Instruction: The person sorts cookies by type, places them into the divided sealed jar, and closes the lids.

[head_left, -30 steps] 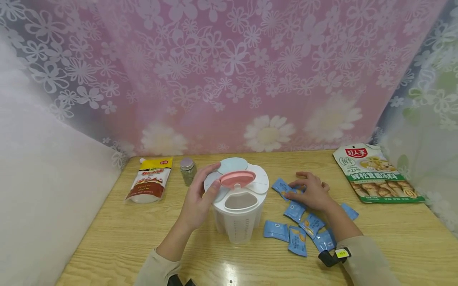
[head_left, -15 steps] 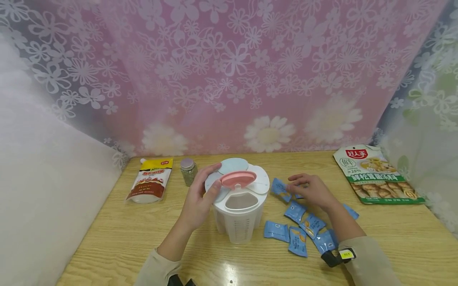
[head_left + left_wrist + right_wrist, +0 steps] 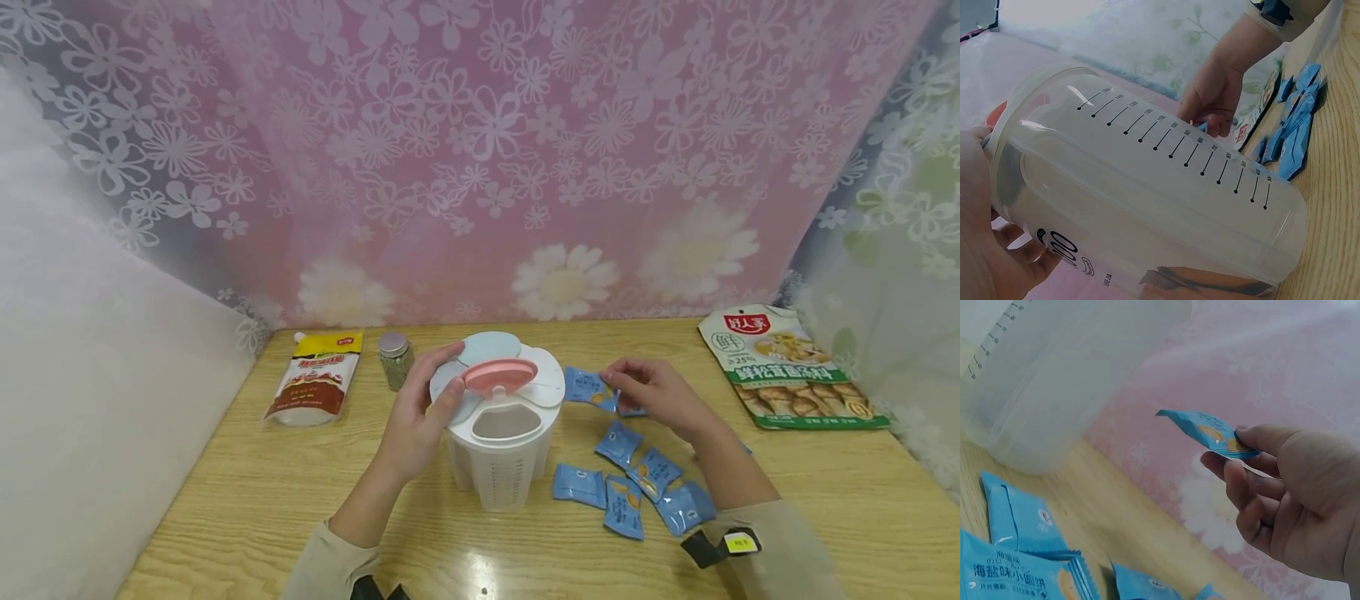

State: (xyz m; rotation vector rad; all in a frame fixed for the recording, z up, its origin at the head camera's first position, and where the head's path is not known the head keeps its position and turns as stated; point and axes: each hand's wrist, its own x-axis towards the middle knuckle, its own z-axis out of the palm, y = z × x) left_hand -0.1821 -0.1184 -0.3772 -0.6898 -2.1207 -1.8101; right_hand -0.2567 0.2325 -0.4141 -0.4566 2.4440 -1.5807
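A clear plastic storage canister (image 3: 504, 479) with a white lid (image 3: 542, 375), pink lever and printed scale stands upright mid-table. My left hand (image 3: 414, 417) grips the lid's left side, its thumb near the lever. In the left wrist view, brown-orange contents (image 3: 1204, 284) show low inside the canister. With thumb and fingers, my right hand (image 3: 663, 396) pinches one end of a blue biscuit packet (image 3: 588, 388), raised off the table beside the canister. The right wrist view shows that packet (image 3: 1207, 431) held at its edge. Several more blue packets (image 3: 624, 504) lie below the right hand.
At the back left lie a yellow, white and brown pouch (image 3: 315, 379) and a small glass jar (image 3: 395, 360) with a purplish lid. A large green and white mushroom-picture bag (image 3: 791, 367) lies back right. Flowered curtains (image 3: 491, 167) border the wooden table (image 3: 247, 508).
My right hand has taken hold of a blue biscuit packet and lifted it from the table towards the canister. The left hand stays on the lid.
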